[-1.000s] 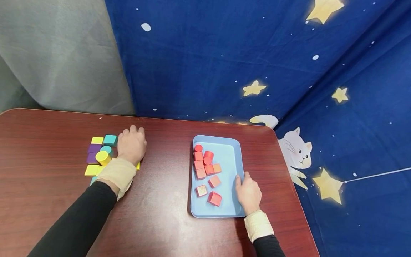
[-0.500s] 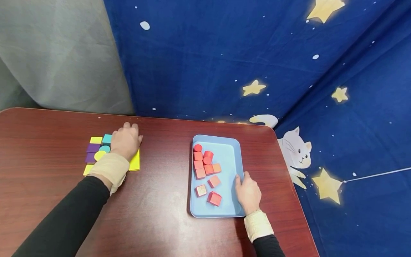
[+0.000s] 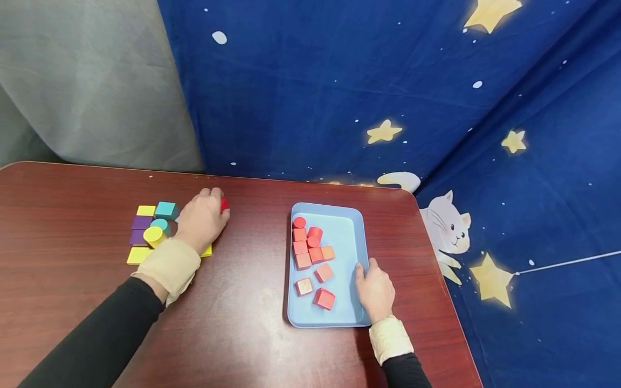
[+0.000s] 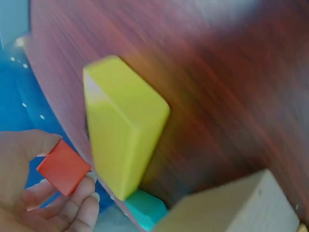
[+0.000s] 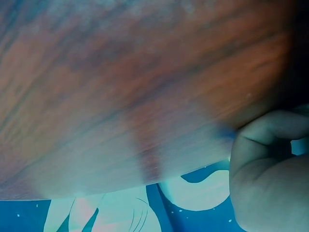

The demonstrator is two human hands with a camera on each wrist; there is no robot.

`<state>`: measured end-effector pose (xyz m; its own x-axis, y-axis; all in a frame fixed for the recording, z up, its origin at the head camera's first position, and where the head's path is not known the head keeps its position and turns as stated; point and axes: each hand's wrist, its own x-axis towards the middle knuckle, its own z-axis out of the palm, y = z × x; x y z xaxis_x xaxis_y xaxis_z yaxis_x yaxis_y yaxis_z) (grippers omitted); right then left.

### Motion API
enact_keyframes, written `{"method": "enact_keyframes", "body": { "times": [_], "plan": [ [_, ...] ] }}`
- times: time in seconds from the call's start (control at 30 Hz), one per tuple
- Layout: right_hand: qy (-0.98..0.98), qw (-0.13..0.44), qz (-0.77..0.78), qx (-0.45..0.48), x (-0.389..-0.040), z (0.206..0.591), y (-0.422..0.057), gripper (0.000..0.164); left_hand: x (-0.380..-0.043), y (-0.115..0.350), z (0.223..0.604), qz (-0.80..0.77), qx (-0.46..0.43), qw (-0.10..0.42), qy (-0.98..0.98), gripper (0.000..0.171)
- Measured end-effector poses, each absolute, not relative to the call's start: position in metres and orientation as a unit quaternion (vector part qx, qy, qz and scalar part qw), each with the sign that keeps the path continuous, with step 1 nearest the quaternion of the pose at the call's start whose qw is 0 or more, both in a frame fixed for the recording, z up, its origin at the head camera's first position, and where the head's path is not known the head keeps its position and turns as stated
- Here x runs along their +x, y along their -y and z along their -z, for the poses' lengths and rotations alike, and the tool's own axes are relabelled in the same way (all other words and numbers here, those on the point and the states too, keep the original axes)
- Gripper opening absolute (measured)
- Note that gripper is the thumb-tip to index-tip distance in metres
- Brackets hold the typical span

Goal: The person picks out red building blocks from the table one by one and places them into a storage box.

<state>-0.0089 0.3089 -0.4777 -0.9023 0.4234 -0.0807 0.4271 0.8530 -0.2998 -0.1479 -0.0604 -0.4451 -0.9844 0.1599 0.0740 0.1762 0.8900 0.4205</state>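
My left hand (image 3: 200, 221) pinches a small red cube-like block (image 4: 63, 167) between thumb and fingers, over the right side of a group of coloured blocks. In the left wrist view a tall yellow block (image 4: 120, 130) stands beside the fingers, near a teal block (image 4: 146, 209) and a plain wood-coloured block (image 4: 236, 208). My right hand (image 3: 375, 291) grips the right rim of a light blue tray (image 3: 342, 229), thumb inside the wall and fingers outside. Several red blocks (image 3: 301, 248) lie in the tray, mostly along its left side.
Left of my left hand lie purple blocks (image 3: 142, 222), a yellow cylinder (image 3: 154, 235), a teal cube (image 3: 166, 210) and other yellow and teal pieces. They sit on a brown wooden table (image 3: 242, 302). A blue starry curtain (image 3: 301, 97) hangs behind its far edge.
My left hand first shifted left over the blocks, then came back right and up; a red block now shows in its fingers. The right hand and tray stay in place.
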Motion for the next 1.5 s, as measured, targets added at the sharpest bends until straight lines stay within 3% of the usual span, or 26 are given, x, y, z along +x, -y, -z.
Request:
{"method": "enact_keyframes", "body": {
  "times": [0.47, 0.83, 1.23, 1.5],
  "plan": [
    [-0.963, 0.010, 0.154, 0.220, -0.009, 0.477, -0.309, 0.051, -0.117, 0.022, 0.427, 0.270, -0.188, 0.062, 0.942, 0.034],
    [-0.963, 0.007, 0.154, 0.220, -0.009, 0.476, -0.309, 0.050, -0.082, -0.018, 0.407, 0.306, -0.240, 0.009, 0.921, 0.040],
    [-0.962, 0.003, 0.160, 0.222, -0.009, 0.479, -0.308, 0.051, -0.044, -0.051, 0.424, 0.311, -0.315, 0.014, 0.896, 0.039],
    [-0.962, -0.001, 0.160, 0.223, -0.009, 0.477, -0.308, 0.051, -0.037, -0.066, 0.440, 0.319, -0.334, 0.046, 0.886, 0.031]
  ]
}}
